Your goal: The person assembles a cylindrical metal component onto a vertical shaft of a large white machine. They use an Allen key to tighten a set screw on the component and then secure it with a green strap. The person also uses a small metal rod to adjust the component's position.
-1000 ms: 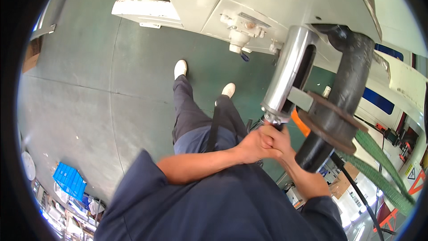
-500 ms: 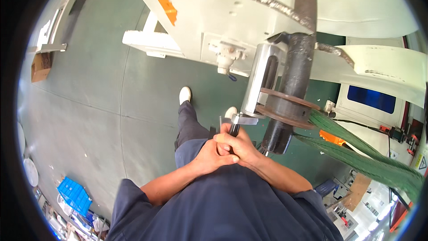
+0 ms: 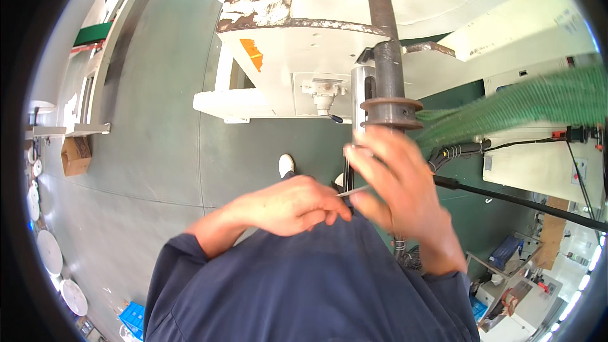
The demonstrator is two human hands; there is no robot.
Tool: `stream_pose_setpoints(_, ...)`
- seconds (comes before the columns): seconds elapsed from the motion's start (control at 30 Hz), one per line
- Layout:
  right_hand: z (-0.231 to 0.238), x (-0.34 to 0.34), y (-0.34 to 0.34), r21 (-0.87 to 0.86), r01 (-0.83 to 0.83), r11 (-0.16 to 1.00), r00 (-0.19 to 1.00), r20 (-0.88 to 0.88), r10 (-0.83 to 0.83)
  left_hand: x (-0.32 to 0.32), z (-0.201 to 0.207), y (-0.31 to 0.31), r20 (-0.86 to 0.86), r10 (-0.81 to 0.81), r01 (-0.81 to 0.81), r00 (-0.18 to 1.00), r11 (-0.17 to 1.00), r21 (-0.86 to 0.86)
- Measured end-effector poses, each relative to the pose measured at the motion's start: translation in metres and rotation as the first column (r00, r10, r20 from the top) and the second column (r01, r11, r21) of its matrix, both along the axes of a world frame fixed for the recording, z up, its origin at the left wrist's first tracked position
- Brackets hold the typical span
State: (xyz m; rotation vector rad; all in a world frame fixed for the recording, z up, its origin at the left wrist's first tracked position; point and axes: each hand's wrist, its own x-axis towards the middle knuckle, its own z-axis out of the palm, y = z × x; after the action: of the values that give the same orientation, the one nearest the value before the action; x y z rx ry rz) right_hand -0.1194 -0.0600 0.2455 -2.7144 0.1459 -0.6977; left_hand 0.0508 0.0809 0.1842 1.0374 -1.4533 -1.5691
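Note:
My left hand (image 3: 294, 206) is in front of my body, its fingers curled closed. A thin grey strip (image 3: 353, 191) sticks out from its fingertips towards my right thumb; its kind I cannot make out. My right hand (image 3: 402, 183), smeared by motion, has its fingers spread just below the flanged brown ring (image 3: 391, 114) on a dark steel shaft (image 3: 387, 66). Whether it touches the ring I cannot tell. Beside the shaft stands a slotted silver metal cylinder (image 3: 359, 92), its lower end partly hidden by my right hand. A green mesh band (image 3: 519, 104) runs right from near the ring.
A large cream machine frame (image 3: 272, 57) with an orange patch fills the far side, carrying a small white fitting with a dark lever (image 3: 326, 98). A black rod (image 3: 519, 199) and cables cross on the right. A cardboard box (image 3: 76, 155) lies on the green floor at left.
My hands have come apart from their grip around the black handle. The right hand has risen with fingers spread; the left has stayed lower. The green band has swung upward, and my view has shifted.

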Motion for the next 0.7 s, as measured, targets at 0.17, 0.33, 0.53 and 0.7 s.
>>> stream_pose_setpoints(0.17, 0.001, -0.022, -0.041, 0.418, 0.064, 0.906, 0.964, -0.259, 0.052, 0.016, 0.051, -0.044, -0.088, 0.112, -0.109, 0.99, 0.993, 0.039)
stream_pose_setpoints(0.33, 0.014, -0.045, -0.071, 0.648, 0.255, 0.718, 0.967, -0.165, -0.195, 0.006, 0.062, -0.107, 0.308, 0.498, -0.252, 0.81, 0.772, -0.584)
stream_pose_setpoints(0.53, 0.006, -0.079, -0.07, 0.606, 0.416, 0.678, 0.908, -0.236, -0.346, -0.014, 0.066, -0.151, 0.654, 0.536, 0.206, 0.534, 0.667, -0.716)
stream_pose_setpoints(0.7, -0.019, -0.091, -0.051, 0.688, 0.409, 0.599, 0.892, -0.164, -0.421, -0.011, 0.068, -0.164, 0.767, 0.43, 0.341, 0.476, 0.713, -0.612)
